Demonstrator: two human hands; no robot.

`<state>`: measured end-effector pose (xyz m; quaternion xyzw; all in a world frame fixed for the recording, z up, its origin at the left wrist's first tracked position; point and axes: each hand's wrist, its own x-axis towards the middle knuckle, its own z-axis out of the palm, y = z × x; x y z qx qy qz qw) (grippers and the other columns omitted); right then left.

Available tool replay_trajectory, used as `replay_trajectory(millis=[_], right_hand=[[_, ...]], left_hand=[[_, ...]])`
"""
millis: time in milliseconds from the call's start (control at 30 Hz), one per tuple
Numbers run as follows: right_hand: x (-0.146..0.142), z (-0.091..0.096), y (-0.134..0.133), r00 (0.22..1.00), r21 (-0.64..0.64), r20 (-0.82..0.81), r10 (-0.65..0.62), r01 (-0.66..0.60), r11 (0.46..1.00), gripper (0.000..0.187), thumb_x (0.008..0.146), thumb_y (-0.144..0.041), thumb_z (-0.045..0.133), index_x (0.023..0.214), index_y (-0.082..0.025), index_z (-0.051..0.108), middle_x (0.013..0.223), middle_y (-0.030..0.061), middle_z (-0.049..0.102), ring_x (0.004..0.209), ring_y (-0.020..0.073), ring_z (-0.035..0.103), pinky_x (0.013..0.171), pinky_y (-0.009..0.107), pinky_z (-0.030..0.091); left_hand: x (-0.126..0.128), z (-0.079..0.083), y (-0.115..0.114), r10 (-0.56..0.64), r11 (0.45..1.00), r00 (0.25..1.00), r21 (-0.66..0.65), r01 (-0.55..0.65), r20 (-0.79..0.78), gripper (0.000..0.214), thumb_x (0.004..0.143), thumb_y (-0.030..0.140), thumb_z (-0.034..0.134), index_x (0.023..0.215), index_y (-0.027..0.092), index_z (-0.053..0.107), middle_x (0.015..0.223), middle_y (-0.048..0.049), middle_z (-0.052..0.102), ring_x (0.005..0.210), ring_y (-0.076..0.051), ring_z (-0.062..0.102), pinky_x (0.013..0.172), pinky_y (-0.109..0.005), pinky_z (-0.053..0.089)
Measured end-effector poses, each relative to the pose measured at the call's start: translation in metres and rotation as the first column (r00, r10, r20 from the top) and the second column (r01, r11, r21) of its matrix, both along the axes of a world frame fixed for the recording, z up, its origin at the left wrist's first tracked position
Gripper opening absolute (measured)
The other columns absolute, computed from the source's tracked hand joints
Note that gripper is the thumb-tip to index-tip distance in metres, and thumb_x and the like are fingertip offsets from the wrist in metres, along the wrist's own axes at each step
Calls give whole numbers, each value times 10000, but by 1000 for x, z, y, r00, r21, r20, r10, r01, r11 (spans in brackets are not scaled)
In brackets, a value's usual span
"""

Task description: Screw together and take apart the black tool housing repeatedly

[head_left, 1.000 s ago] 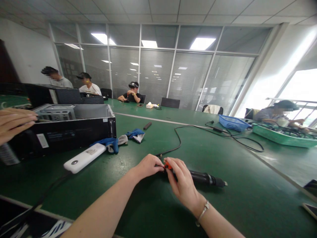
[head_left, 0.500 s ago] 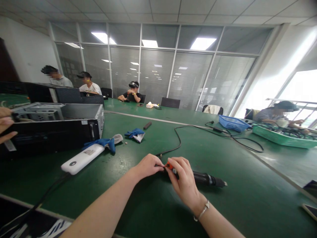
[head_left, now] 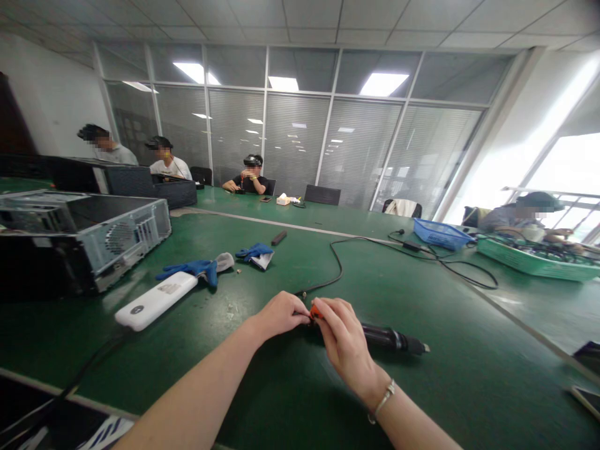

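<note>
Gripping an orange tool [head_left: 315, 310] in right hand [head_left: 344, 334], by a black tool [head_left: 389, 338]; pinching something too hidden to tell in left hand [head_left: 281, 314].

Two hands meet at an orange piece on a green table

The right hand [head_left: 342, 331], a bracelet [head_left: 387, 400] at its wrist, grips the orange piece [head_left: 315, 310], mostly hidden by fingers. The left hand [head_left: 280, 315] has its fingertips pinched just beside it; what lies between them is too small to tell. Behind the right hand, a black cylindrical tool [head_left: 387, 337] lies on the table [head_left: 262, 400], its metal tip pointing right. A black cable [head_left: 338, 265] curves beyond the hands.

To the left, a white power bank [head_left: 159, 301] lies near blue-and-grey gloves [head_left: 199, 270] and an open computer case [head_left: 134, 240]. Farther right, a blue basket [head_left: 440, 233] stands beside a green basket [head_left: 529, 257]. Other people sit around the table.
</note>
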<state>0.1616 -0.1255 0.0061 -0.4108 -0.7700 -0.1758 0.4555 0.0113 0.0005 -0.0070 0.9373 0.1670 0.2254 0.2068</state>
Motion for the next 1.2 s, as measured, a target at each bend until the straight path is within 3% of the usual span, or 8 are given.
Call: replay_trajectory(millis=[167,300,500,667,867,1067,1133,1200], right_hand=[[-4,3,-3,1000,-7,6,11,-11,1000,536,883,-69,492,1376,-253,388,1190,122,540,1051,235,529,873,443,486],[-1,2,-2,998,34,-36,-47,48,998,464,877,-100,549,1298,-280,468,1049,89,568,949,218,550,799,411,506],[-2,-2,0,999,-33,25,35,-35,999,571,907,-35,409,1422,-264,315,1219,116,550,1090,221,534,911,448,482],[-1,-2,0,998,2,-40,-39,39,999,510,902,-99,500,1367,-272,383,1116,102,570,1007,217,560,845,425,512],[-2,-5,2,998,-37,32,45,-44,998,595,898,-4,407,1429,-254,308,1153,116,575,1020,205,548,863,428,500],[-2,3,-6,986,167,-66,154,-141,976,798,832,63,465,1464,-332,179,1142,87,572,977,183,564,823,420,496],[-1,7,-12,982,205,-79,170,-151,967,827,806,63,488,1469,-309,162,1124,87,574,955,183,571,831,423,489],[-1,11,-17,985,155,1,174,-172,973,767,796,19,505,1457,-243,217,1110,105,588,963,201,573,845,425,478]], left_hand=[[-1,3,-2,17,1000,1000,0,-17,-8,131,819,176,630,835,179,759,805,-9,737,741,-144,655,686,-186,425],[-2,5,-3,5,1000,1000,-22,-5,-8,135,825,194,634,862,186,763,799,-8,737,740,-144,654,695,-188,427],[-2,1,1,3,1000,1000,-13,-3,-8,136,834,200,625,842,181,759,832,-11,738,778,-149,660,722,-192,432],[-1,0,1,3,1000,1000,-19,-3,-16,137,844,225,626,844,189,759,807,-6,733,764,-143,653,718,-193,434],[-2,0,1,8,1000,1000,4,-8,-6,128,822,184,633,812,179,761,796,-5,727,746,-138,647,703,-188,430],[-2,-2,3,-17,999,1000,-27,17,6,136,833,198,632,850,191,766,820,-13,739,774,-144,660,726,-194,441],[-1,-4,4,-20,999,1000,-35,20,9,133,828,212,643,870,197,768,847,-19,746,808,-156,667,757,-203,448],[0,-7,6,-26,999,999,-31,27,20,145,832,215,638,890,193,768,868,-30,749,825,-165,671,763,-207,452]])
